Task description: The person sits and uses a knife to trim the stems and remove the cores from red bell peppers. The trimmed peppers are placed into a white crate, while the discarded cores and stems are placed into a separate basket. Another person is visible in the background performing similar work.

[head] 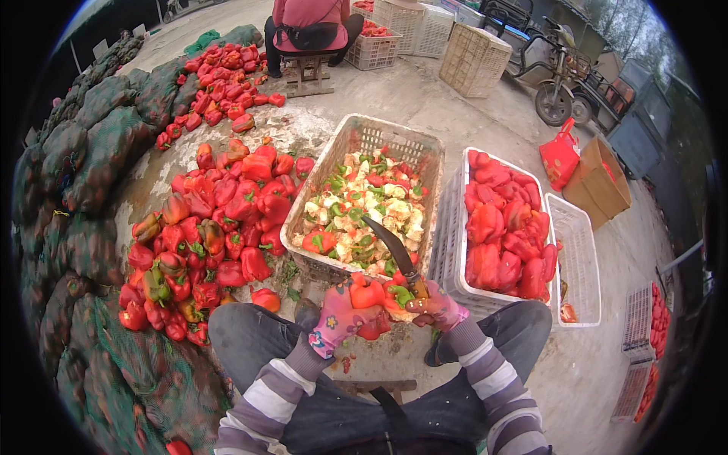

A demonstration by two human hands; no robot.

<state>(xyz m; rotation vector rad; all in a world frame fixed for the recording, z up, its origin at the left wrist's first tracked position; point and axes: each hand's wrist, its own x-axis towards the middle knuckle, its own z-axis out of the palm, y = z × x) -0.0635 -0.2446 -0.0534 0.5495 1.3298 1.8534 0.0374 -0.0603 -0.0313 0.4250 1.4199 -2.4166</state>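
My left hand (340, 311), in a pink flowered glove, is closed around a red bell pepper (367, 292). A curved knife (392, 242) is in my gloved right hand (441, 307), its dark blade pointing up and left. Fingers of that same hand also touch a green pepper stem with pale core (401, 294), close against the red flesh. Both hands are over my lap, just before the near rim of a dirty plastic crate (296, 213). Pale cores, green stems and red scraps (364, 210) fill its bottom.
Whole red peppers (227, 210) are heaped at left, beside stuffed green mesh sacks (102, 159). At right stands a white crate of red peppers (506, 227), with another white crate (586, 261) beyond. A person (311, 25) sits ahead on a stool. A cargo tricycle (560, 85) is parked far right.
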